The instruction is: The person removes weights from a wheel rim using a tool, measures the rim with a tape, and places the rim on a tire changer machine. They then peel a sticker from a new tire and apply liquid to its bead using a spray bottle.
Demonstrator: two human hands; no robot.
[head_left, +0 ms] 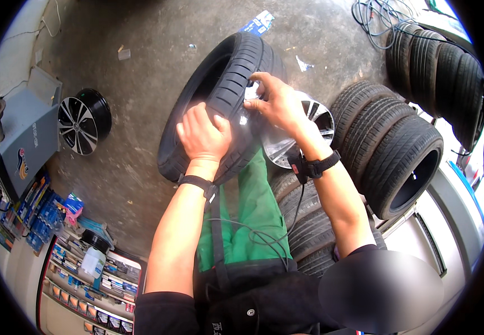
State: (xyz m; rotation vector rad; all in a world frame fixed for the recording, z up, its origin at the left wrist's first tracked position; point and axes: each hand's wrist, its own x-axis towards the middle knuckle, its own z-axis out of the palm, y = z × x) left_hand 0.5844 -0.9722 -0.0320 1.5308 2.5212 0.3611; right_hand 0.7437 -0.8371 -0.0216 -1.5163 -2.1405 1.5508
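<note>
A black tyre [228, 89] stands on its tread in front of my legs, its open centre facing left. My left hand [204, 134] is closed over the tyre's near side, fingers curled against the rubber. On the tread's right side, my right hand [280, 103] pinches a white label or scrap of film [251, 91] between thumb and fingers. Whether that piece is still stuck to the tread is hard to see. A smaller pale patch shows on the rubber just below it. Both wrists wear black straps, and a thin cable hangs from the right one.
A silver alloy wheel [324, 118] lies partly behind my right forearm. Several tyres [359, 125] stand in a row at right, with more [437, 70] beyond. At left are a black-and-silver wheel [78, 125], a grey machine [27, 139] and stocked shelves [66, 273]. Cables [378, 22] lie at the far right.
</note>
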